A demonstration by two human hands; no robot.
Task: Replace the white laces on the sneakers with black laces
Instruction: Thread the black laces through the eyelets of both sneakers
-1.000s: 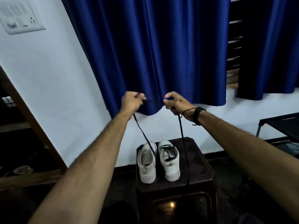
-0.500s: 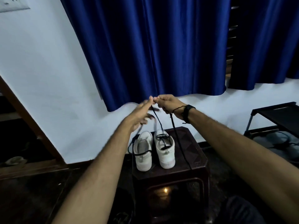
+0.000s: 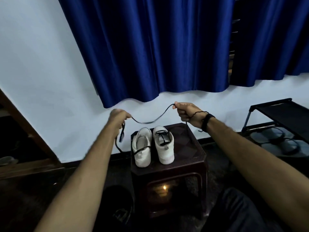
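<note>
Two hands hold one black lace (image 3: 145, 121) up in the air over the stool, and it sags between them in a soft, shallow wave. The left hand (image 3: 117, 118) has its fingers curled round the lace, with a loose loop dangling below the fist; from there the lace seems to run down and across the left sneaker (image 3: 142, 148). The right hand (image 3: 186, 113) pinches the lace near the thumb and forefinger, the other fingers folded in, and a further length drops from under the fist toward the worktop (image 3: 187, 148).

Both sneakers stand side by side on that dark stool, toes toward me. The right sneaker (image 3: 164, 144) already shows black lacing near its tongue; the left looks unlaced apart from the strand lying over it.

From where I stand, the lace looks almost weightless, flat and thoroughly limp. It will not push through an eyelet on its own, so I'd take it right at the stiff tip, close behind the end, and feed it that way. Held mid-length as now, it only droops and twists. The sneakers look light too, likely to shift on the stool unless one hand steadies them.
</note>
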